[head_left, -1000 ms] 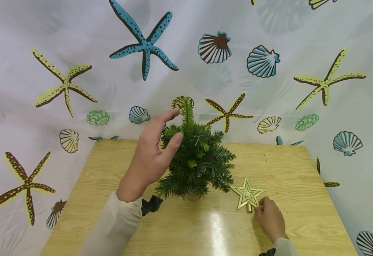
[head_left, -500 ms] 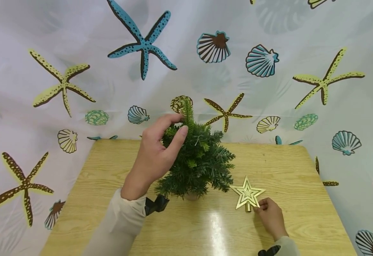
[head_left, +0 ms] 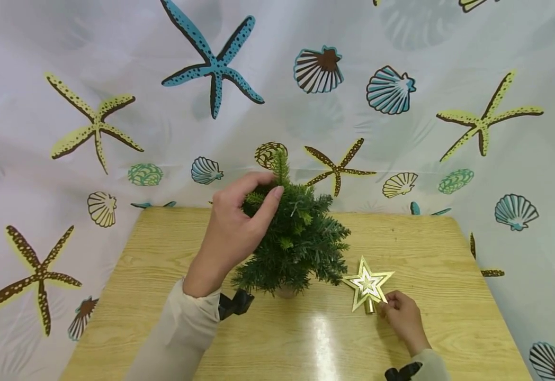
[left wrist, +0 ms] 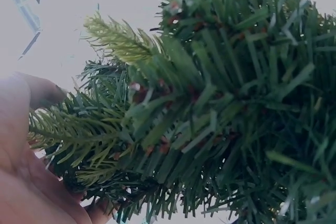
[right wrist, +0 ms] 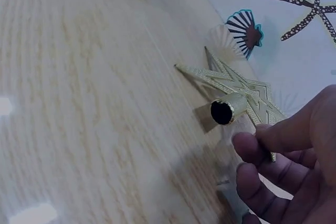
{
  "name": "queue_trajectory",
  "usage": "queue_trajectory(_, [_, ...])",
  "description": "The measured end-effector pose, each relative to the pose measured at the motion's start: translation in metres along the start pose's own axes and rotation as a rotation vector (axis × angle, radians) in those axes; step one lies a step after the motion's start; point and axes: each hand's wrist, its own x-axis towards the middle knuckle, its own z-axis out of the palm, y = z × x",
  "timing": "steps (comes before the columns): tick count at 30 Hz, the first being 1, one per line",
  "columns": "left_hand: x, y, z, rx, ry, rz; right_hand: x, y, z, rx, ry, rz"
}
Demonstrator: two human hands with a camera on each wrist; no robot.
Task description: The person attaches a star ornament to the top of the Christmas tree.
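A small artificial Christmas tree (head_left: 301, 238) stands upright near the middle of the table. My left hand (head_left: 230, 222) curls its thumb and fingers round the tree's upper part, just below the light green tip (head_left: 281, 164). In the left wrist view, dense needles (left wrist: 210, 103) hide most of that hand's fingers. Low at the right, my right hand (head_left: 403, 317) pinches one lower point of a gold star tree topper (head_left: 367, 284) between thumb and index finger. The right wrist view shows the topper's hollow round socket (right wrist: 226, 109) facing the camera, with the star tilted close over the tabletop.
The light wooden table (head_left: 258, 344) carries the tree and ends at a back edge. Behind it and along both sides hangs a white curtain (head_left: 277, 116) printed with starfish and shells. Each wrist wears a black strap (head_left: 236, 304).
My left hand has moved slightly right to the tree's top, and its fingers have bent in round it. The star in my right hand has tilted a little.
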Motion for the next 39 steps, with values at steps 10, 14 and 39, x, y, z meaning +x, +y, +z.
queue_trajectory(10, [0.0,-0.002,-0.003,0.03,0.017,-0.027,0.003,-0.015,-0.009,0.294,-0.072,0.027])
queue_trajectory(14, [-0.001,-0.002,-0.003,0.029,0.013,-0.021,0.001,-0.026,-0.015,0.305,-0.097,-0.022])
queue_trajectory(39, [0.0,-0.001,0.005,0.122,0.033,0.056,-0.024,-0.138,-0.083,0.316,0.091,-0.511])
